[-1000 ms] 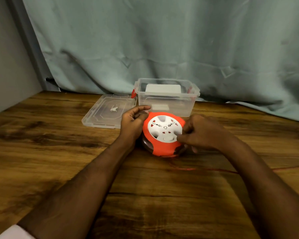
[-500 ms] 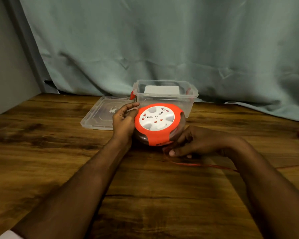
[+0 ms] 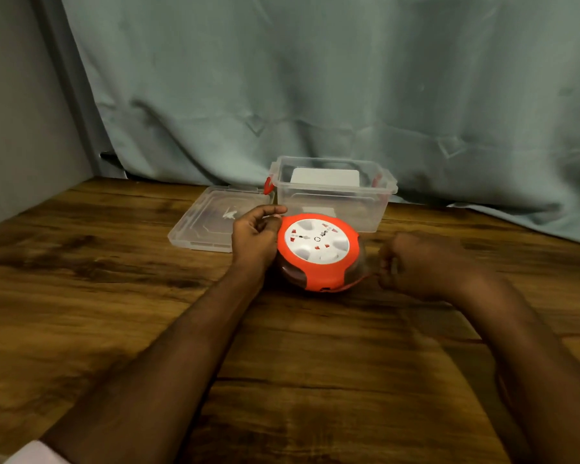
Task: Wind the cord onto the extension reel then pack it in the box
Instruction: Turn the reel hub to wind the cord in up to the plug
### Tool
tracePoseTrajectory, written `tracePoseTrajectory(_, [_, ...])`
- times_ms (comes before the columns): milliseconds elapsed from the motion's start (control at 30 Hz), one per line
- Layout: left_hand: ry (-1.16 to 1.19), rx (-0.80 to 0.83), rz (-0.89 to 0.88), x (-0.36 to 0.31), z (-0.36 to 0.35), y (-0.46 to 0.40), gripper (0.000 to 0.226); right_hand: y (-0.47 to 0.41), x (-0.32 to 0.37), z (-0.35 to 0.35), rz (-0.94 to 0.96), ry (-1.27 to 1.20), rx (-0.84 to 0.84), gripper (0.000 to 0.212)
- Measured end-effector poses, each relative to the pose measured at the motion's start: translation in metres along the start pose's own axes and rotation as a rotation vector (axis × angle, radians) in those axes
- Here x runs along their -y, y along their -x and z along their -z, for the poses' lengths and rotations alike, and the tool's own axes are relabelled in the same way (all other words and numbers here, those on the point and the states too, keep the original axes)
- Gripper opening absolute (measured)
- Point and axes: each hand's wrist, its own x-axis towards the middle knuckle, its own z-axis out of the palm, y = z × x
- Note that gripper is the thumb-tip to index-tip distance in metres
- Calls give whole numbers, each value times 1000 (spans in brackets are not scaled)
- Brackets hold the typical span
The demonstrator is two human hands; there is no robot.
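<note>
Cord (image 3: 359, 283) is the thing most likely to trip you up here. Only a short red run of it shows, coming out at the lower right edge of the reel (image 3: 317, 251) toward your right hand (image 3: 416, 266); where the rest of it lies you cannot tell from this view. That hand is curled into a loose fist just beside the reel and blurred, so whether it really pinches the cord is unclear. If it does not, the next turn may lay nothing onto the spool, or leave a slack loop that catches under the rim.

Your left hand (image 3: 253, 241) is closed around the reel's left edge, thumb over the top, steadying it. The reel sits on the worktop (image 3: 114, 296) tilted toward you, just in front of the clear box (image 3: 332, 209). A hard pull on the cord could drag the reel out of that one-sided hold, or knock it back against the box, which looks light enough to slide.

Packing brings its own snag: a white object already stands inside the box, and the reel looks nearly as wide as the opening. Loose turns bulging past the rim could keep it from dropping in, or keep the lid (image 3: 208, 222), lying flat to the left, from closing.
</note>
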Motion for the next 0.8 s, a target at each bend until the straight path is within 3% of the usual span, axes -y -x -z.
tracePoseTrajectory(167, [-86, 56, -12, 1, 1, 1, 20, 3, -3, 0, -18, 229, -380, 20])
tracePoseTrajectory(200, [-92, 71, -14, 1, 0, 1, 19, 2, -7, 1, -38, 247, -354, 23])
tracePoseTrajectory(267, [-95, 99, 2, 1, -1, 3, 19, 1, -16, 3, -84, 169, -125, 33])
tracePoseTrajectory(333, [-87, 130, 23, 1, -2, 5, 19, 2, -24, 5, -90, -110, 134, 34])
tracePoseTrajectory(367, [-93, 148, 33, 1, -1, 5, 18, 3, -26, 5, -60, -240, 153, 30])
tracePoseTrajectory(400, [-102, 169, 40, 2, -2, 6, 18, 2, -26, 5, -13, -291, 71, 27])
tracePoseTrajectory(467, [-125, 223, 39, 2, -3, 6, 18, -3, -24, 4, 76, -176, -260, 26])
tracePoseTrajectory(533, [-141, 279, 40, 3, -5, 8, 18, -6, -14, 5, 176, -163, -401, 30])
tracePoseTrajectory(633, [-136, 353, 41, 2, -7, 11, 17, -6, -2, -1, 326, -219, -256, 41])
tracePoseTrajectory(800, [-138, 450, 60, -2, -8, 17, 17, -3, -5, -2, 349, -224, 56, 57])
